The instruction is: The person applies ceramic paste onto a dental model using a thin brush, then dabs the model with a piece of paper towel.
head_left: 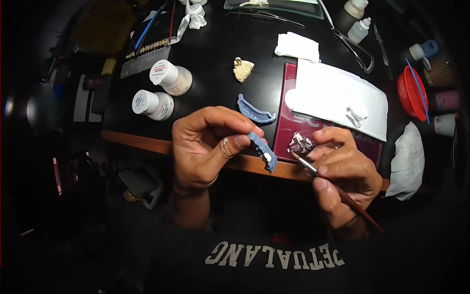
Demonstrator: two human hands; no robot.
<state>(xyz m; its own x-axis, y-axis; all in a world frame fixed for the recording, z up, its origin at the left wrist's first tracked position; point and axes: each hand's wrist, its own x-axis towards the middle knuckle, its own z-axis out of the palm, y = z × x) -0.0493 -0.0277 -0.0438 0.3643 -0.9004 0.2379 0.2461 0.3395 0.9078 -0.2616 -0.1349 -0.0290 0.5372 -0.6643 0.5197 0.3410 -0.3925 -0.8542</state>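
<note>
My left hand (208,142) pinches a curved blue-grey silicone dental mould (260,148) between thumb and fingers near the table's front edge. White paste (267,157) sits in the mould toward its lower end. A fine paintbrush (347,197) with a brown handle and metal ferrule is held in my right hand (345,171). Its tip points left, close to a smeared heap of white paste (301,142) on the dark red slab (289,83). Behind my left fingers, a second blue mould piece (256,110) lies on the black table.
Two white-capped jars (171,77) stand left. A small toothed cream piece (243,70) rests behind the moulds. White paper (338,93) covers part of the slab. At right are a red bowl (412,93), a crumpled tissue (409,161) and a dropper bottle (359,30).
</note>
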